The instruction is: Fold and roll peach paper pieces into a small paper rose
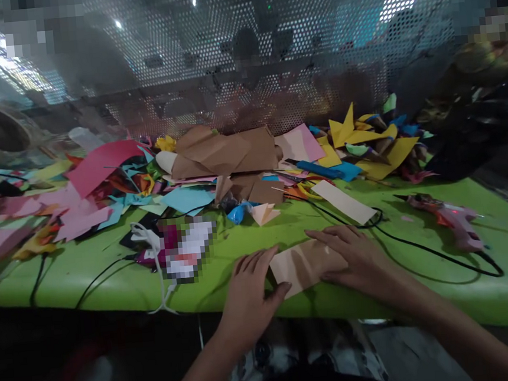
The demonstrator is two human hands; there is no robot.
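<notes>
A short tan strip of paper (303, 263) lies at a slant near the front edge of the green table, with shadows across its surface. My left hand (254, 286) is at its left end, fingers along the far side and thumb at the near edge. The right end is gripped by my right hand (358, 259), fingers bent over the far edge and thumb at the near edge. Just beyond lies a longer cream paper strip (343, 201). Off to the right, a pink glue gun (454, 220) with a lit red light rests on the table.
Coloured paper scraps (73, 212), folded brown paper (228, 151) and yellow paper pieces (371, 138) pile along the back. A black cable (423, 245) loops to the glue gun. Left stands a purple plug (151, 257) with white cord. A perforated metal screen (233, 56) rises behind.
</notes>
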